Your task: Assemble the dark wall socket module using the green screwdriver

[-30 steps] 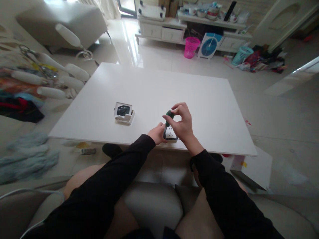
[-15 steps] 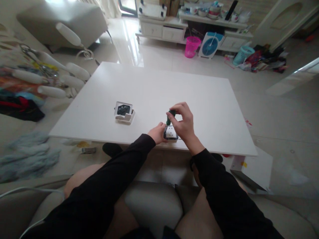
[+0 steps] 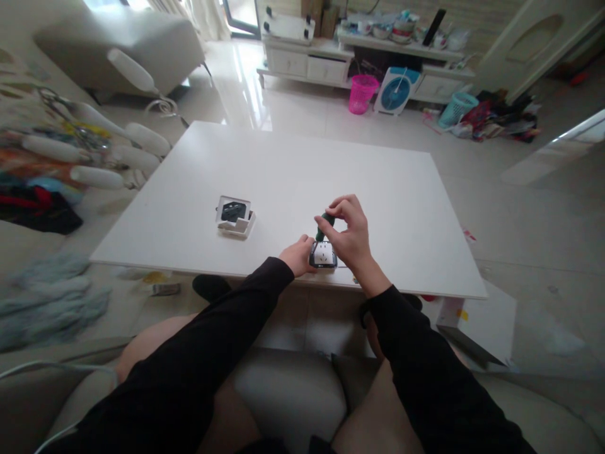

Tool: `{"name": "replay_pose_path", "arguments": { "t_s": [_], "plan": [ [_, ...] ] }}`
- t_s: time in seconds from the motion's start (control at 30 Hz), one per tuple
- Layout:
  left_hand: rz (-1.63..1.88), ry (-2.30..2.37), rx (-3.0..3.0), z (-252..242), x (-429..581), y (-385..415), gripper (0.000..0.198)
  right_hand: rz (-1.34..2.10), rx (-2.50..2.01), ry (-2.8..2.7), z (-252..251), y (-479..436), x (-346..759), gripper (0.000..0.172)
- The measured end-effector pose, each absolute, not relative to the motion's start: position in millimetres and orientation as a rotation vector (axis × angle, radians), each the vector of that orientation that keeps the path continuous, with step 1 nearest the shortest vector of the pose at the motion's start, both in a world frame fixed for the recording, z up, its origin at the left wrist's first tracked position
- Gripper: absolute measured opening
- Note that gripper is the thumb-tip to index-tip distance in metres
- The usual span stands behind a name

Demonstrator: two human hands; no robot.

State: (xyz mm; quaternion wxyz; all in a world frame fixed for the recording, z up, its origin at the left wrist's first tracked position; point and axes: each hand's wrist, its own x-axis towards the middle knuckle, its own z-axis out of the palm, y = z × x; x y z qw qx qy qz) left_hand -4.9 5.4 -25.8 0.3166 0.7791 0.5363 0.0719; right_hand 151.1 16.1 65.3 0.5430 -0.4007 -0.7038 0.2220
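Note:
Near the front edge of the white table [image 3: 283,164] sits a wall socket [image 3: 324,253] with a white slotted face and a dark frame. My left hand [image 3: 299,255] grips its left side, fingers closed against it. Above the socket, my right hand [image 3: 348,228] is closed round the green handle of a screwdriver [image 3: 326,227], which is tilted and points down at the socket's upper left corner. The tip is too small to make out. Further left on the table lies an open white box [image 3: 242,228] with dark parts in its raised section.
A pink basket [image 3: 362,94] and a blue fan [image 3: 397,91] stand on the floor beyond the table, before a white cabinet [image 3: 326,68]. At the left is a lamp with white shades [image 3: 132,70]. A small piece lies by my right wrist at the table edge.
The view has shifted slightly. My left hand stays on the socket, and my right hand keeps the screwdriver over the same corner with only a slight change in its fingers.

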Motion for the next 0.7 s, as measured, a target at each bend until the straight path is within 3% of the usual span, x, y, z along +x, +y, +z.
{"name": "replay_pose_path", "arguments": {
  "t_s": [0.13, 0.3, 0.47, 0.7],
  "plan": [
    [0.156, 1.429, 2.054, -24.5, -4.4, 5.9, 0.076, 0.651, -0.852, -1.671, 64.8, 15.4, 153.1, 0.009],
    [0.148, 1.428, 2.071, -25.7, -4.9, 6.1, 0.073, 0.470, -0.946, -1.654, 64.2, 15.6, 152.6, 0.026],
    [0.157, 1.417, 2.045, -22.8, -4.0, 4.8, 0.082, 0.675, -0.850, -1.700, 61.4, 12.9, 151.4, 0.013],
    [0.177, 1.392, 2.041, -23.6, -5.1, 5.3, 0.089, 0.428, -0.970, -1.729, 63.0, 14.3, 153.2, 0.029]
  ]
}}
